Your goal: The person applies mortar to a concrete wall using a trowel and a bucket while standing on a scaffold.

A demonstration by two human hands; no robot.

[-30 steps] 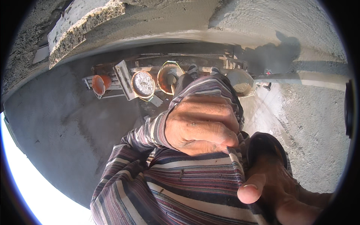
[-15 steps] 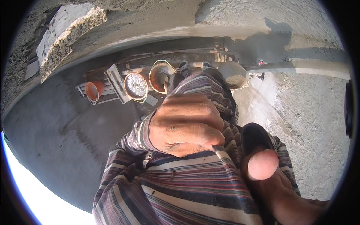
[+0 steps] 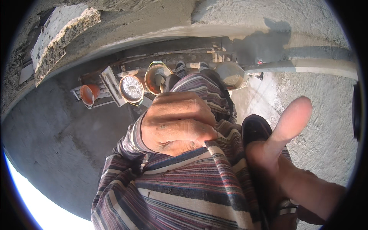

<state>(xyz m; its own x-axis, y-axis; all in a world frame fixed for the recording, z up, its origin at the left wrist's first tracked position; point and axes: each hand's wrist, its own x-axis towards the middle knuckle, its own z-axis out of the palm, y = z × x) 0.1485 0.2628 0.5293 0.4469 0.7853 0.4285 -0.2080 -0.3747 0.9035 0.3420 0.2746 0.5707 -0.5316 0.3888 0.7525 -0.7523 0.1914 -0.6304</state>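
My left hand is closed in front of my body, its fingers pinching the front edge of a striped shirt that I wear. At the lower right is my right hand, its thumb stretched up and away from the palm. Its other fingers are lost in shadow and behind the hand. A black rounded thing shows just beyond the right palm, against the striped cloth; I cannot tell what it is or whether the hand holds it.
Below, on boards, stand an orange bucket, a bucket of whitish material, a larger bucket holding a tool, and a wide tub. A long flat board lies among them. A rough plastered wall rises ahead.
My right thumb has swung up and outward, away from the shirt. My left hand keeps its pinch on the shirt edge. The whole view has shifted slightly.
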